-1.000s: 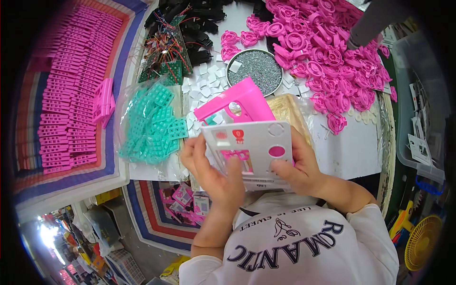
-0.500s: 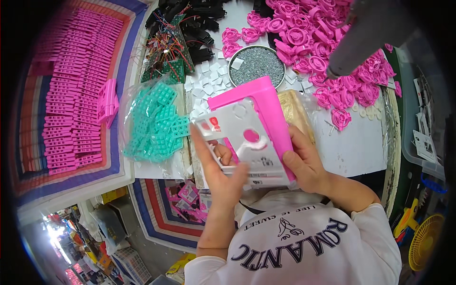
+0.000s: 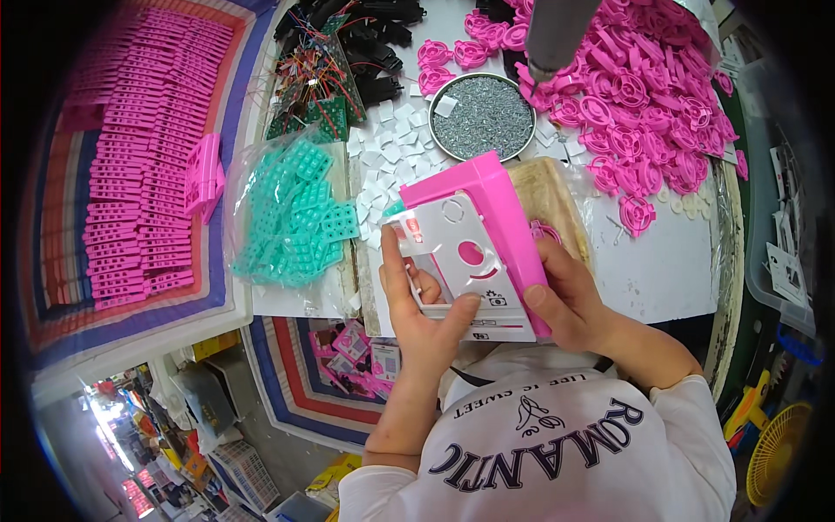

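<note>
My left hand (image 3: 428, 335) grips a white printed faceplate (image 3: 448, 230) with cut-out openings, its thumb on the front and some fingertips showing through a window. Behind the plate lies a pink plastic casing (image 3: 515, 235), tilted and close against it. My right hand (image 3: 570, 300) holds this casing by its right side, thumb on the near face. A sliver of a teal piece (image 3: 393, 209) peeks out at the upper left of the plate. Whether plate and casing are joined I cannot tell.
A round dish of small screws (image 3: 487, 117) stands beyond, beside scattered white squares (image 3: 396, 148). Pink ring-shaped parts (image 3: 626, 104) pile at right, below a hanging grey tool (image 3: 557, 39). At left are bagged teal keypads (image 3: 291, 217), wired circuit boards (image 3: 322, 78) and stacked pink parts (image 3: 130, 174).
My left thumb has come down onto the faceplate's front, and the fingers have shifted along its left edge. Faceplate and casing sit slightly farther right. The grey tool appears farther left.
</note>
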The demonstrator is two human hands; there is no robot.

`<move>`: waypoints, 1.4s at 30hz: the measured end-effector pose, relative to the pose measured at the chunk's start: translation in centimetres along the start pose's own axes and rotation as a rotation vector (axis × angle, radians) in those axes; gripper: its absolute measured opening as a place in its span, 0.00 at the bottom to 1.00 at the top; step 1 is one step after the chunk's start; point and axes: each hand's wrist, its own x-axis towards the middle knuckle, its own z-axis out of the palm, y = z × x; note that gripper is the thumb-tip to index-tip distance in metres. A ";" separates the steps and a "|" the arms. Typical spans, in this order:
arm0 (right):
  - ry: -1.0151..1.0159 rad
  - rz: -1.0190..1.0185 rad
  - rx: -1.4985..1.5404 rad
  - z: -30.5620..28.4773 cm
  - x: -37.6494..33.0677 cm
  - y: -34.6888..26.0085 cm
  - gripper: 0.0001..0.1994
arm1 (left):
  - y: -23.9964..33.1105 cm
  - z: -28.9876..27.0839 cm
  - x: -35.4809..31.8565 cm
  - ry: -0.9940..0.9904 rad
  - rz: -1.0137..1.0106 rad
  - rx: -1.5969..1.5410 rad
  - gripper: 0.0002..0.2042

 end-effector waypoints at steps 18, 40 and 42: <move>-0.174 0.127 0.227 -0.7 0.8 -0.6 0.34 | 0.9 0.0 -0.3 0.030 0.025 0.224 0.53; -0.142 0.397 0.545 -1.0 0.5 -1.6 0.32 | 2.5 -1.4 2.8 0.145 0.040 -0.369 0.25; -0.127 0.413 0.456 -1.1 0.4 -1.5 0.30 | 1.5 -2.8 3.4 0.112 -0.010 -0.492 0.22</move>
